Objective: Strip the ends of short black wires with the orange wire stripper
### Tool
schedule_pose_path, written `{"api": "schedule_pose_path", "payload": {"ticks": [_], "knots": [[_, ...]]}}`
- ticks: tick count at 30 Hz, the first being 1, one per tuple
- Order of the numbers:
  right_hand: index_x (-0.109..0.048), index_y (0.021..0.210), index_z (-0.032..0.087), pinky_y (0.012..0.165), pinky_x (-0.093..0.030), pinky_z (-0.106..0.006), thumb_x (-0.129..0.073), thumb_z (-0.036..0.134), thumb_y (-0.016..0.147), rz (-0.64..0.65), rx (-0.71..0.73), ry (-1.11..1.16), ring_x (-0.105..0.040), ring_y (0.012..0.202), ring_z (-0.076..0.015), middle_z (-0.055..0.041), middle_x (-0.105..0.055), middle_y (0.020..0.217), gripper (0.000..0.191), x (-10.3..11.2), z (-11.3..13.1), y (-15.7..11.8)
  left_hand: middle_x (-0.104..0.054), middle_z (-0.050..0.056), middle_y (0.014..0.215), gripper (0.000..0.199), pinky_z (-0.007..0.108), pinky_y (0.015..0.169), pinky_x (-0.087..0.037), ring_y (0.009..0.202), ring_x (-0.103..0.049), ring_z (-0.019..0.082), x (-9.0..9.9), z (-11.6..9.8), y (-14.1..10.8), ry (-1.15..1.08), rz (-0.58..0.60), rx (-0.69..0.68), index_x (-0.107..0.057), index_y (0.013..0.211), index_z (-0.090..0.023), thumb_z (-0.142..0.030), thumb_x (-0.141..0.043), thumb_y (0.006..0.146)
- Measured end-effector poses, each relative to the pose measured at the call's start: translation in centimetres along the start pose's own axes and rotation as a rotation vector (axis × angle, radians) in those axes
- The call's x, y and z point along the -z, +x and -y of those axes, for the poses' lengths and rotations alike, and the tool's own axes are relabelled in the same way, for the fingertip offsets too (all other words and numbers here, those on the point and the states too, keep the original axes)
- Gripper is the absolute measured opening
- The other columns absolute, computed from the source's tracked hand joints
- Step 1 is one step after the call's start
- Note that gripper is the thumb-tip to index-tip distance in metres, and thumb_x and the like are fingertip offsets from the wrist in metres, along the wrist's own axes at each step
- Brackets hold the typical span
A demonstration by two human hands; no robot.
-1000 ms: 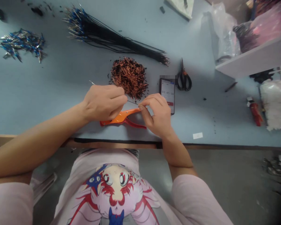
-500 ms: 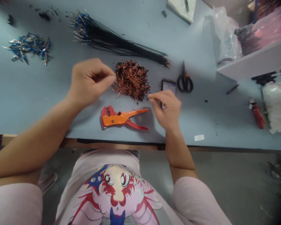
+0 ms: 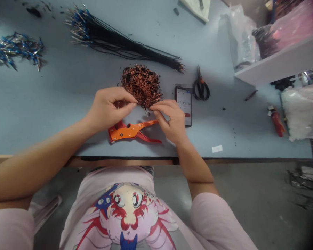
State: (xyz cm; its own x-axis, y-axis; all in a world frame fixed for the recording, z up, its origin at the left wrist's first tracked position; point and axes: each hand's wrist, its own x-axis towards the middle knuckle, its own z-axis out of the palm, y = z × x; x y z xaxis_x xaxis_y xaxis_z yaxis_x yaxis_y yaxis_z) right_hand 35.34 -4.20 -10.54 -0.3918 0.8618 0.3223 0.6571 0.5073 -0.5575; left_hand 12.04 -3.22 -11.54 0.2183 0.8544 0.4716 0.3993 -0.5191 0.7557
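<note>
A heap of short copper-coloured pieces (image 3: 141, 83) lies on the blue-grey table. At its lower left edge my left hand (image 3: 113, 107) is pinched, thumb against fingertips; anything in the pinch is too small to make out. My right hand (image 3: 170, 118) is closed in a like pinch at the heap's lower right edge, and what it holds, if anything, cannot be seen. An orange and red wire stripper (image 3: 129, 131) lies just below, partly covered by my left hand. Above the heap stretches a bundle of black wires (image 3: 130, 45) with blue ends.
A phone (image 3: 184, 107) and black-handled scissors (image 3: 202, 88) lie to the right. Blue and silver connectors (image 3: 18, 50) are piled at the left. Farther right are a white label (image 3: 217, 149), a red tool (image 3: 277, 122) and a shelf (image 3: 279, 62) with plastic bags.
Both hands have moved closer together at the heap's lower edge, my left hand down and right, my right hand left. The phone's screen is now uncovered. The view has shifted slightly.
</note>
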Motion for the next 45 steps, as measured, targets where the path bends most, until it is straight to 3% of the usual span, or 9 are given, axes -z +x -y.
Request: {"api": "schedule_pose_path", "payload": {"ticks": [5, 11, 15, 19, 25, 31, 34, 38, 45], "knots": [[-0.071, 0.104, 0.021, 0.097, -0.05, -0.043, -0.064, 0.037, 0.094, 0.248, 0.085, 0.024, -0.063, 0.107, -0.025, -0.0106, -0.07, 0.113, 0.021, 0.9, 1.0, -0.4, -0.068, -0.005, 0.073, 0.007, 0.025, 0.056, -0.046, 0.062, -0.055, 0.005, 0.5, 0.3, 0.4, 0.068, -0.193, 0.079, -0.072, 0.08, -0.02, -0.021, -0.07, 0.086], [-0.06, 0.13, 0.018, 0.098, -0.046, -0.052, -0.082, 0.05, 0.074, 0.573, 0.095, -0.199, -0.052, 0.113, -0.0341, -0.017, -0.058, 0.128, 0.069, 0.8, 2.8, -1.3, -0.059, -0.008, 0.072, 0.005, 0.021, 0.055, -0.039, 0.064, -0.048, 0.0, 1.2, 1.9, 1.0, 0.028, -0.314, 0.271, -0.069, 0.091, -0.016, -0.017, -0.065, 0.093], [-0.06, 0.129, 0.015, 0.097, -0.046, -0.049, -0.084, 0.045, 0.073, 0.591, 0.047, -0.251, -0.05, 0.11, -0.0341, -0.0169, -0.058, 0.123, 0.067, -0.1, 3.0, -1.4, -0.055, -0.008, 0.071, 0.015, 0.021, 0.058, -0.04, 0.07, -0.048, 0.0, 1.4, 2.0, 1.3, 0.054, -0.263, 0.366, -0.065, 0.094, -0.015, -0.03, -0.066, 0.095], [-0.061, 0.126, 0.016, 0.096, -0.045, -0.047, -0.08, 0.044, 0.077, 0.583, 0.056, -0.222, -0.049, 0.111, -0.0327, -0.0161, -0.058, 0.122, 0.06, -0.4, 2.9, -1.3, -0.054, -0.009, 0.068, 0.012, 0.019, 0.06, -0.04, 0.07, -0.05, -0.001, 1.5, 1.9, 1.4, 0.058, -0.256, 0.402, -0.066, 0.093, -0.013, -0.025, -0.067, 0.094], [-0.063, 0.122, 0.013, 0.096, -0.044, -0.045, -0.073, 0.04, 0.082, 0.552, 0.074, -0.189, -0.05, 0.109, -0.0308, -0.0155, -0.061, 0.118, 0.049, -0.9, 2.7, -1.3, -0.059, -0.005, 0.065, 0.002, 0.024, 0.054, -0.036, 0.059, -0.049, 0.005, 0.6, 2.6, 1.3, -0.151, -0.472, 0.309, -0.07, 0.077, -0.016, -0.016, -0.072, 0.076], [-0.066, 0.11, 0.012, 0.092, -0.044, -0.047, -0.069, 0.035, 0.078, 0.441, 0.106, -0.181, -0.056, 0.105, -0.0314, -0.0161, -0.064, 0.112, 0.04, -1.0, 2.5, -1.4, -0.062, -0.004, 0.067, 0.007, 0.025, 0.057, -0.036, 0.059, -0.048, 0.007, 0.7, 2.8, 1.4, -0.221, -0.488, 0.32, -0.07, 0.075, -0.021, -0.02, -0.076, 0.076], [-0.065, 0.109, 0.015, 0.09, -0.048, -0.045, -0.069, 0.029, 0.072, 0.281, 0.03, 0.011, -0.06, 0.103, -0.0292, -0.0136, -0.065, 0.111, 0.039, 0.0, 2.3, -1.3, -0.061, -0.006, 0.066, 0.009, 0.025, 0.058, -0.037, 0.059, -0.049, 0.007, 0.9, 2.8, 1.5, -0.304, -0.485, 0.321, -0.069, 0.076, -0.019, -0.02, -0.077, 0.079], [-0.063, 0.115, 0.023, 0.095, -0.05, -0.044, -0.064, 0.035, 0.083, 0.133, -0.262, 0.577, -0.062, 0.108, -0.0251, -0.0079, -0.066, 0.115, 0.034, 1.5, 1.9, -0.9, -0.065, -0.006, 0.069, 0.007, 0.023, 0.058, -0.041, 0.058, -0.051, 0.005, 0.7, 2.8, 1.6, -0.56, -0.483, 0.391, -0.067, 0.079, -0.017, -0.014, -0.074, 0.081], [-0.063, 0.112, 0.021, 0.079, -0.059, -0.04, -0.053, 0.048, 0.087, 0.216, -0.729, 1.425, -0.068, 0.086, -0.0207, -0.0056, -0.069, 0.1, 0.038, 0.8, 1.9, 0.2, -0.069, -0.001, 0.077, 0.019, 0.022, 0.048, -0.036, 0.054, -0.051, 0.006, 0.3, -0.1, 0.8, -0.767, -0.205, 0.461, -0.067, 0.083, -0.018, -0.032, -0.078, 0.075]]}}
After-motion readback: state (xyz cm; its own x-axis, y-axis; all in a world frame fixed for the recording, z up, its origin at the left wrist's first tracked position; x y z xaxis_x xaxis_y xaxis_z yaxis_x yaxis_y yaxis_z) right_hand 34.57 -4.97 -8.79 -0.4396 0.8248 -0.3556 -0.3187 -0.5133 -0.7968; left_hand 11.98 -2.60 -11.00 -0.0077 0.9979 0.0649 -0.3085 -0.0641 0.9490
